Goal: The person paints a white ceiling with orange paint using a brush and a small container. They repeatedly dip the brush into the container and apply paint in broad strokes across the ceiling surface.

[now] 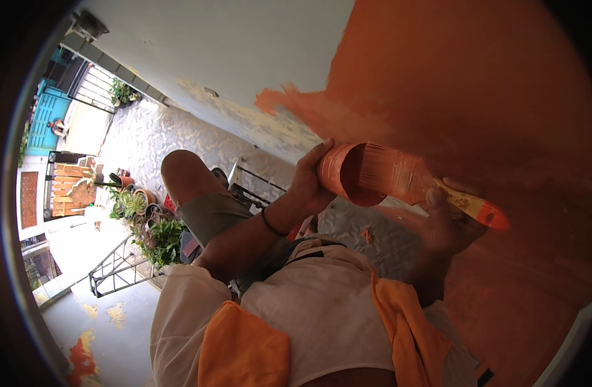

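Paintbrush [399,175] is dipping into the orange cup [344,174], right hand [447,222] gripping its handle, left hand [309,184] clasping the cup. Beyond the hands, orange is covering most of the wall [476,77]; the pale patch [244,71] leftward is remaining unpainted.

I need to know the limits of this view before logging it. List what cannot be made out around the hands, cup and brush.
- Paint level in the cup: hidden by its wall and the brush.
- Right hand: in shadow, grip unclear.
- Left hand: its fingers hidden behind the cup.
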`<move>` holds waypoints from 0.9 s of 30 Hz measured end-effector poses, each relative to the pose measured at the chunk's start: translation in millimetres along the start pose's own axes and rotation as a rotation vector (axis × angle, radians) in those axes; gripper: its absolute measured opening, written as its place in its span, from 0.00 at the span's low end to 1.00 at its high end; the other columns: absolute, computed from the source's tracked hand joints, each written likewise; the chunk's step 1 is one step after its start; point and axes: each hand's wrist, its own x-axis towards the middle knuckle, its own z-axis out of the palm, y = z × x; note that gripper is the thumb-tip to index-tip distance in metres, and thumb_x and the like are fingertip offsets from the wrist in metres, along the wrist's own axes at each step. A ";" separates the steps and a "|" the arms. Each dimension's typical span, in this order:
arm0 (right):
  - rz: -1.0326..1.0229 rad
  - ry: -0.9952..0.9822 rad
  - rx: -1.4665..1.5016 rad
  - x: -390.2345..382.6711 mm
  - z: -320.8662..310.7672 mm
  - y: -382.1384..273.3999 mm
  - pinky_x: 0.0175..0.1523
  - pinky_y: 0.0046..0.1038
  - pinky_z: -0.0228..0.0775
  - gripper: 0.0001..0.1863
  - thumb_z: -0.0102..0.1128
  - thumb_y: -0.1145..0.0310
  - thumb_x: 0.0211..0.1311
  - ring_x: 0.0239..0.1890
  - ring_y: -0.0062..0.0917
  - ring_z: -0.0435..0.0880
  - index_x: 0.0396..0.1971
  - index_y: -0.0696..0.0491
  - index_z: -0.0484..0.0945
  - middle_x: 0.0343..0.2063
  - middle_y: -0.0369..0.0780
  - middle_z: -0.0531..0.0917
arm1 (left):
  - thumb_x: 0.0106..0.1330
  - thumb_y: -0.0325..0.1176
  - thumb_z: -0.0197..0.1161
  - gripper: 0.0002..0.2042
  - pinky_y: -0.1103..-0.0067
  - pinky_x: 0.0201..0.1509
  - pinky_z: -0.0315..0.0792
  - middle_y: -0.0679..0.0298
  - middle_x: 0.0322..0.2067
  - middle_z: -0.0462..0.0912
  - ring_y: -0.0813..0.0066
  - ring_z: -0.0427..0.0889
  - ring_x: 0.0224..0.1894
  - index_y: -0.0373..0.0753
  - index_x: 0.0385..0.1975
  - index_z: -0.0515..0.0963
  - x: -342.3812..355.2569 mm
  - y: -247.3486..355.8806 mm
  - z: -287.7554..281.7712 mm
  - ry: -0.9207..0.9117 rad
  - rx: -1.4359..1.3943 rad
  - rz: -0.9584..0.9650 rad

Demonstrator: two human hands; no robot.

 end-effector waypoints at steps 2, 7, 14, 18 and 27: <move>0.098 0.038 0.130 0.4 -10.0 3.0 0.34 0.22 0.85 0.13 0.75 0.82 0.60 0.31 0.21 0.87 0.43 0.61 0.82 0.34 0.45 0.88 | 0.80 0.51 0.55 0.25 0.60 0.68 0.78 0.52 0.56 0.88 0.58 0.88 0.57 0.33 0.60 0.79 0.4 -0.1 1.5 0.018 -0.004 -0.005; 0.140 0.089 0.284 10.1 -8.5 11.3 0.28 0.23 0.82 0.10 0.71 0.79 0.65 0.27 0.22 0.85 0.43 0.62 0.81 0.39 0.51 0.88 | 0.80 0.51 0.54 0.26 0.59 0.69 0.78 0.51 0.57 0.87 0.57 0.87 0.58 0.32 0.62 0.78 3.3 -0.2 -3.1 0.035 -0.041 -0.037; 0.268 0.057 0.519 10.2 -4.9 19.2 0.30 0.24 0.81 0.05 0.63 0.73 0.75 0.25 0.26 0.85 0.41 0.59 0.80 0.43 0.55 0.87 | 0.81 0.53 0.51 0.29 0.56 0.72 0.74 0.49 0.62 0.83 0.54 0.83 0.64 0.31 0.65 0.75 0.0 -2.4 3.6 0.069 -0.067 -0.060; 0.371 -0.117 0.895 0.4 -22.5 47.1 0.39 0.28 0.88 0.11 0.57 0.65 0.82 0.38 0.29 0.92 0.48 0.57 0.81 0.47 0.55 0.87 | 0.81 0.55 0.49 0.31 0.54 0.73 0.74 0.49 0.63 0.82 0.51 0.82 0.65 0.31 0.66 0.74 -6.0 -4.4 1.2 0.062 -0.063 -0.090; 0.268 0.152 1.102 43.5 -38.6 25.8 0.22 0.18 0.78 0.10 0.63 0.67 0.77 0.23 0.17 0.85 0.50 0.55 0.80 0.32 0.40 0.86 | 0.74 0.58 0.56 0.29 0.53 0.57 0.81 0.51 0.56 0.84 0.49 0.82 0.61 0.40 0.59 0.79 1.4 -5.1 -24.0 0.023 0.135 -0.090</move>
